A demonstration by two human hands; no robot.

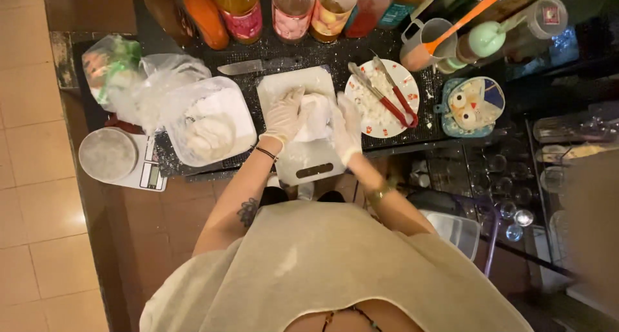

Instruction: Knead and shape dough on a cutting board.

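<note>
A white lump of dough (315, 113) lies on a white cutting board (303, 161) dusted with flour. Both hands wear thin pale gloves. My left hand (284, 116) presses against the dough's left side, and my right hand (347, 127) cups its right side. The dough is partly hidden between the two hands.
A square white tub (242, 122) with flour and another dough lump sits left of the board, beside plastic bags (138, 80) and a kitchen scale (122, 158). A knife (255, 66) lies behind the board. A plate (358, 109) with red-handled scissors (393, 97), an owl-shaped mat (472, 106), bottles (290, 9) and a cup with an orange utensil (425, 42) stand around.
</note>
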